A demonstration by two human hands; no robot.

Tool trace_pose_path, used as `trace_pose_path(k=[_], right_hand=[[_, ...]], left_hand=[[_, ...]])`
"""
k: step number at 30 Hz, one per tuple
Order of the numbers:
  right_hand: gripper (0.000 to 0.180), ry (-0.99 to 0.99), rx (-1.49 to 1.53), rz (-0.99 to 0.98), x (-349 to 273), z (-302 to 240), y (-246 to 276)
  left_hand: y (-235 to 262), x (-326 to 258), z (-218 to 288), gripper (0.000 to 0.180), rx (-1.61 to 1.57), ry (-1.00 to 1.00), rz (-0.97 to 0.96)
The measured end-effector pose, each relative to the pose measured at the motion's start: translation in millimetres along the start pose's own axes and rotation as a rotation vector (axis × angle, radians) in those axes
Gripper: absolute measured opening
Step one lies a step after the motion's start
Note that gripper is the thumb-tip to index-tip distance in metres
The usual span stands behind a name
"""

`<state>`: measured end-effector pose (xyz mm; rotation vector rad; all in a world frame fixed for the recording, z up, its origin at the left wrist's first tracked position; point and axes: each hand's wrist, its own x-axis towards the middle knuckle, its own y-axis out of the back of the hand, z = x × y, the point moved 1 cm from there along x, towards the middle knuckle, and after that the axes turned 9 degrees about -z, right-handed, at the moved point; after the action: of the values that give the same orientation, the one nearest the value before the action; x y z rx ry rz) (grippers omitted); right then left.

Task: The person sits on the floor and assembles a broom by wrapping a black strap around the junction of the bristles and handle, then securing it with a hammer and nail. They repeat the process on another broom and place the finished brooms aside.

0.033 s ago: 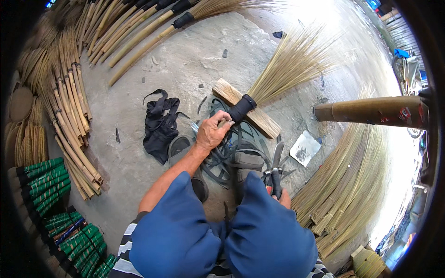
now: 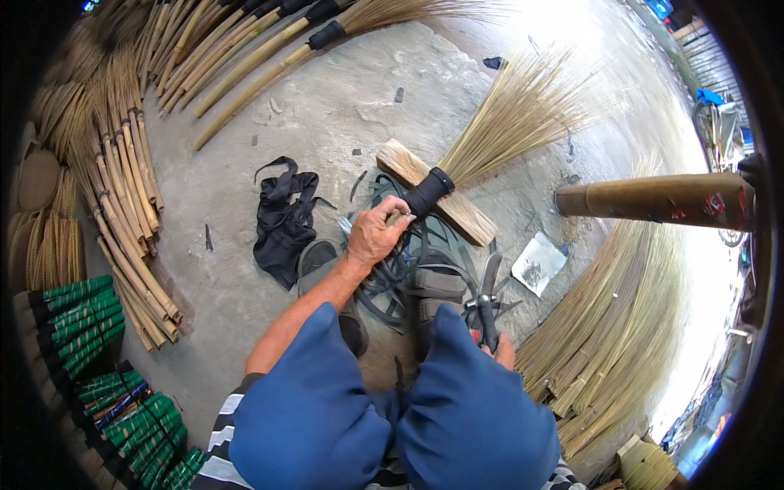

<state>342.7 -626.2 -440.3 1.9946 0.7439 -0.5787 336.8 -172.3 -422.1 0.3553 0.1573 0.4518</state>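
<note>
A broom head of thin straw lies across a wooden block, its bristles spread toward the far right. Black wrapping binds its near end. There my left hand is closed, thumb and fingers pinching the wrapped end. By my right knee, my right hand, partly hidden by the knee, is closed round the dark handle of a knife, blade pointing away from me. Black rubber strips lie tangled between my feet, under the broom head. Something red beside the knife handle is mostly hidden.
A black cloth bag lies left of my feet. Brooms with bamboo handles and bundled canes line the left. Green-wrapped bundles stand at lower left. On the right are loose straw, a thick bamboo post and a white scrap.
The whole view has shifted very slightly. Both hands and the things they hold stay in the same place.
</note>
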Motion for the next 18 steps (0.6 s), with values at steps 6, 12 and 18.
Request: trace_pose_path(k=[6,12,18], right_hand=[[0.027,0.364,0.035,0.114,-1.0,-85.3,18.9],[0.028,0.599,0.03,0.038,38.3,-195.4,17.4],[0.035,0.861,-0.131,0.068,64.7,-263.4,25.3]], left_hand=[[-1.0,1.4,2.7,0.022,0.051,0.041,0.012],[0.6,0.4,7.6,0.02,0.096,0.057,0.01],[3.5,0.8,12.6,0.025,0.145,0.068,-0.014]])
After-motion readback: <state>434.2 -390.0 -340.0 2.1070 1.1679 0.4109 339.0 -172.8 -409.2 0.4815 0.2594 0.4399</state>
